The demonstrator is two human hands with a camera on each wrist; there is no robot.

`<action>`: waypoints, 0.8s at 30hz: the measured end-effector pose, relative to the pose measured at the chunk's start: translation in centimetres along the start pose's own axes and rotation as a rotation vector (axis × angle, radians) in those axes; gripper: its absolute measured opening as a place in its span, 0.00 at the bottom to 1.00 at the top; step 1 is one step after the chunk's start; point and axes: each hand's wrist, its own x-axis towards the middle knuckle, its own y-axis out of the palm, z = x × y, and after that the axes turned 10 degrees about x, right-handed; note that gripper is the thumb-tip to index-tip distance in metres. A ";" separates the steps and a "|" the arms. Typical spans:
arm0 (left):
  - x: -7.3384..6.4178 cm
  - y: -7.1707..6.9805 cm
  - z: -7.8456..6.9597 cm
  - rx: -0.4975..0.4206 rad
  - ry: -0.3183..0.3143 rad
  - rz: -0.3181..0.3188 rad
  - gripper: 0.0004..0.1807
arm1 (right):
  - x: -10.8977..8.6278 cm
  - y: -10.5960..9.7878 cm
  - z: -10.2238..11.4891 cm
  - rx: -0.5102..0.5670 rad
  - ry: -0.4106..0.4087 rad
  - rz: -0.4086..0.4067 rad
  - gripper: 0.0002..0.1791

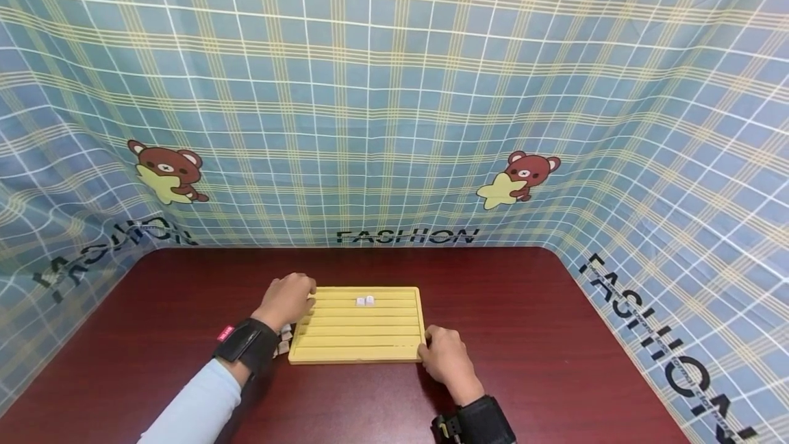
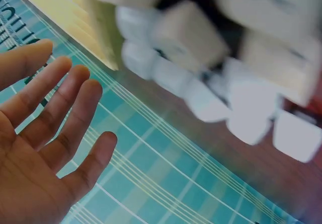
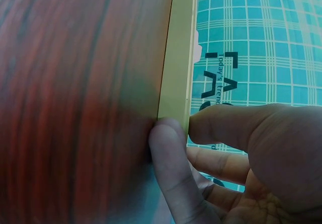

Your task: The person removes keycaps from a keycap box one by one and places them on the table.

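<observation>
A yellow board (image 1: 357, 331) with raised rails across it lies on the table. Two small white blocks (image 1: 365, 301) sit side by side near its far edge. My left hand (image 1: 288, 300) is over the board's far left corner; the left wrist view shows the fingers (image 2: 83, 108) loosely extended and nothing between them. Beside the board's left side lies a heap of small white and beige blocks (image 2: 191, 38), partly hidden by the left wrist in the head view. At the near right corner my right hand (image 1: 445, 355) pinches the board's edge (image 3: 177, 48) between thumb and finger.
The dark red wooden table (image 1: 345, 403) runs back to a blue checked cloth (image 1: 370, 122) that hangs behind and at both sides. Black straps (image 1: 249, 347) are round both wrists.
</observation>
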 end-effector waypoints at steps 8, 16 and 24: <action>1.8 0.8 -2.7 -0.011 0.047 -0.013 0.07 | -0.1 -0.1 -0.1 0.001 0.009 -0.003 0.10; 2.7 1.4 -4.9 -0.052 0.070 -0.011 0.07 | -0.2 -0.1 -0.1 0.002 0.003 -0.003 0.08; 3.4 1.7 -6.2 -0.070 0.092 -0.001 0.07 | -0.3 -0.2 0.1 0.030 -0.017 0.002 0.06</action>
